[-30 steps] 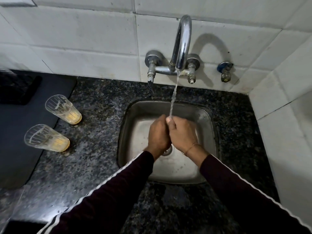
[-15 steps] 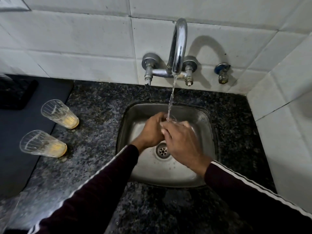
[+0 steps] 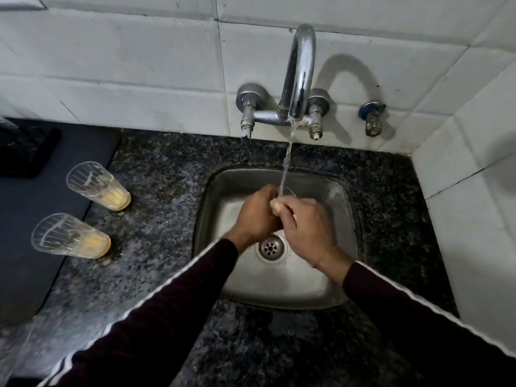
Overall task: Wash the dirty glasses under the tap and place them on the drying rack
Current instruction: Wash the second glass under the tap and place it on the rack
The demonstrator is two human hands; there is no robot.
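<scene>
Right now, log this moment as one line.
phase: rinsing | left hand + right hand: hold glass under tap stream | two dirty glasses wait on counter

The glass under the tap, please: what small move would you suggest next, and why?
Probably keep turning the glass under the stream and rub inside. Both hands, left hand and right hand, grip it over the sink, and only its rim shows, so I cannot tell whether it is clean. Two dirty glasses wait on the counter.
</scene>
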